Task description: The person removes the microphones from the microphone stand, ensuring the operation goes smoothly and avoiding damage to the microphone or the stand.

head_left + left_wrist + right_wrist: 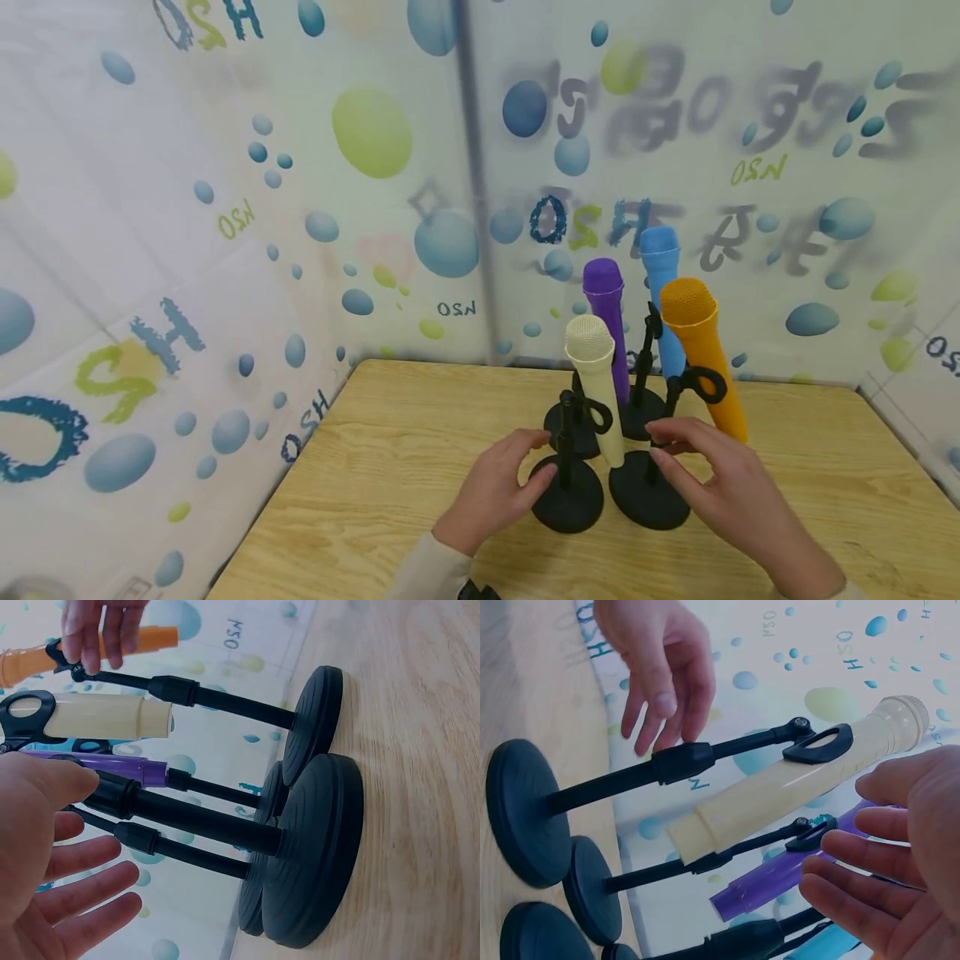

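Four toy microphones stand in black desk stands: a cream microphone at front left, an orange microphone at front right, a purple microphone and a blue microphone behind. My left hand is beside the cream one's stand, thumb near the post's collar and fingers spread loosely. Around the upper post of the orange one's stand, my right hand is held with relaxed fingers, gripping nothing. In the right wrist view its fingers overlap the purple microphone.
The round bases crowd together on a wooden table. Behind and to the left hangs a white curtain printed with blue and green spots and lettering. A dark band shows at my left wrist.
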